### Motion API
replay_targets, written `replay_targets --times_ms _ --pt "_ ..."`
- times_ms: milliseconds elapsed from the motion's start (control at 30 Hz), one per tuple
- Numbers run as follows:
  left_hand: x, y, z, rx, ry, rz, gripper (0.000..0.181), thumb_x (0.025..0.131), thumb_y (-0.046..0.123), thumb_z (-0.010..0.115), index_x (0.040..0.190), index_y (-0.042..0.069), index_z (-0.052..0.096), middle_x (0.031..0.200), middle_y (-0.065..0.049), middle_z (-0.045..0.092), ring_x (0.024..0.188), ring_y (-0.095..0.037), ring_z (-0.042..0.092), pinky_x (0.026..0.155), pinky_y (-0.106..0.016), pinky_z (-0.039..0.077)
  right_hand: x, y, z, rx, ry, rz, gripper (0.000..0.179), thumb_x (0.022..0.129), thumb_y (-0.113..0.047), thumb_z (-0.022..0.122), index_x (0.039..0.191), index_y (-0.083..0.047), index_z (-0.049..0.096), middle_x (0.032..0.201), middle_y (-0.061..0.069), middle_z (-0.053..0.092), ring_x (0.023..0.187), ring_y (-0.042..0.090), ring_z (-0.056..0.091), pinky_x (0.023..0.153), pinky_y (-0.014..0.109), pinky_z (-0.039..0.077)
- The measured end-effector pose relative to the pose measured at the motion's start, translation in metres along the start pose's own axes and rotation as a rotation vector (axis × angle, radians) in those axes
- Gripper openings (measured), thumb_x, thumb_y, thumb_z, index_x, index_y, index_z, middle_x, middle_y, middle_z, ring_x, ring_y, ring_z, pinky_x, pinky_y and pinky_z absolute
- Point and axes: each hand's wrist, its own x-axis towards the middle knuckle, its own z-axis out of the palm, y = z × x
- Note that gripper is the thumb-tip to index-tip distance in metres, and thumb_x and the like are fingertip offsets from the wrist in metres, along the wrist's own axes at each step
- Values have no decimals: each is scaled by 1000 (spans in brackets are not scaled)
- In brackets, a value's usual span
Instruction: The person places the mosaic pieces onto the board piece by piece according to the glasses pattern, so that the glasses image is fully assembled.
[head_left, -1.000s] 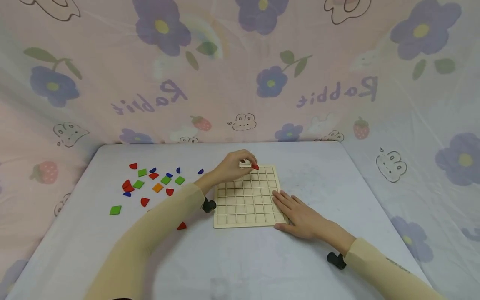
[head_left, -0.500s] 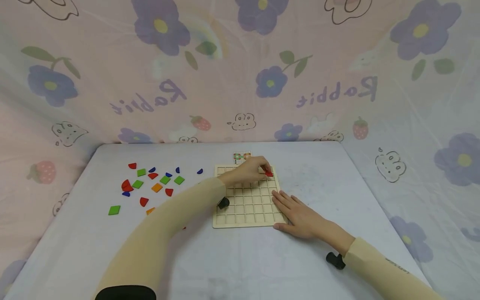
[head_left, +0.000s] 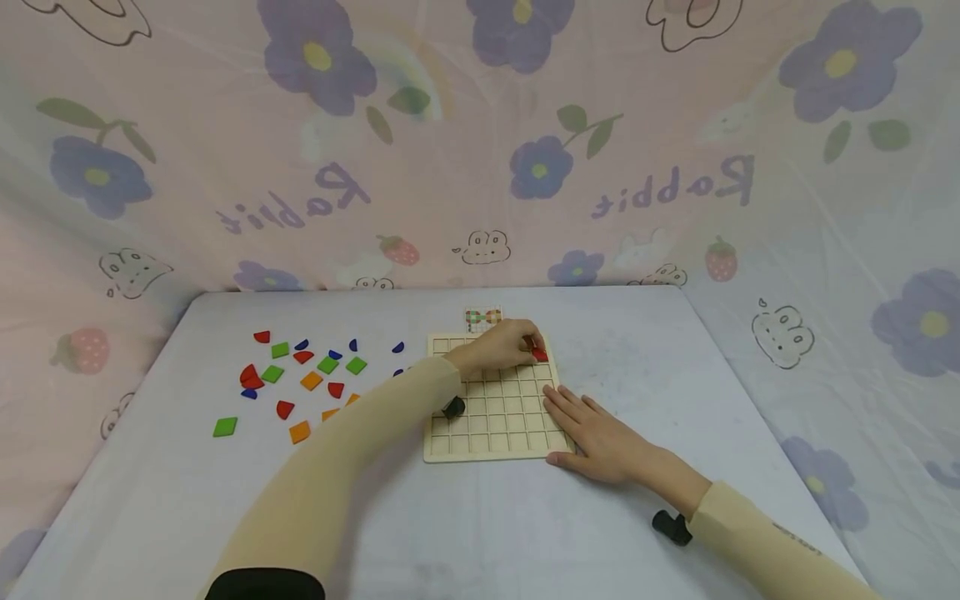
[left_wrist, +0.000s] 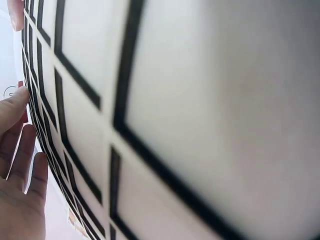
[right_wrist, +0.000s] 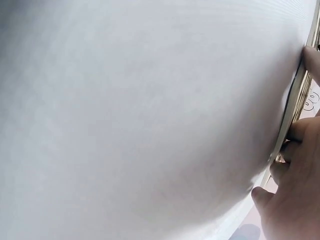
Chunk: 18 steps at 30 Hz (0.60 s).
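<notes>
A pale wooden grid board [head_left: 495, 417] lies flat in the middle of the table, its square cells outlined by raised ridges. Over its far right corner my left hand [head_left: 498, 346] pinches a small red quarter-circle tile [head_left: 539, 356] between thumb and fingers, down at the board's surface. In the left wrist view a bit of the red tile [left_wrist: 24, 118] shows by the thumb; whether it sits inside a cell I cannot tell. My right hand [head_left: 600, 437] rests with straight fingers on the board's right edge; the right wrist view shows the hand [right_wrist: 295, 190] along that edge.
Left of the board lie scattered tiles: red quarter-circles [head_left: 285, 409], green diamonds [head_left: 225, 427], orange ones [head_left: 299, 432] and blue half-rounds [head_left: 398, 347]. A small pattern card [head_left: 480, 318] lies behind the board. A patterned cloth [head_left: 442, 167] hangs at the back.
My left hand has moved right across the far rows with the red tile and come down at the far right corner. The pattern card has come into sight. My right hand has stayed put.
</notes>
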Motion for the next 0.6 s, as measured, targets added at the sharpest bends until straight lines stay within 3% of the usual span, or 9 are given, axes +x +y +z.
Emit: replay_targets --times_ms 200,600 --pt "0 1 0 16 -15 4 22 98 13 74 119 9 71 118 -3 69 108 -16 65 97 -29 52 0 0 0 -4 19 -11 87 104 -58 52 164 -2 23 173 13 15 158 36 16 122 61 24" --pt "4 -1 0 176 -54 126 18 102 14 69 118 11 77 118 -1 68 106 -14 64 94 -26 52 -1 -3 -3 5 15 -12 86 105 -56 53 163 0 25 173 14 16 158 36 17 122 61 24"
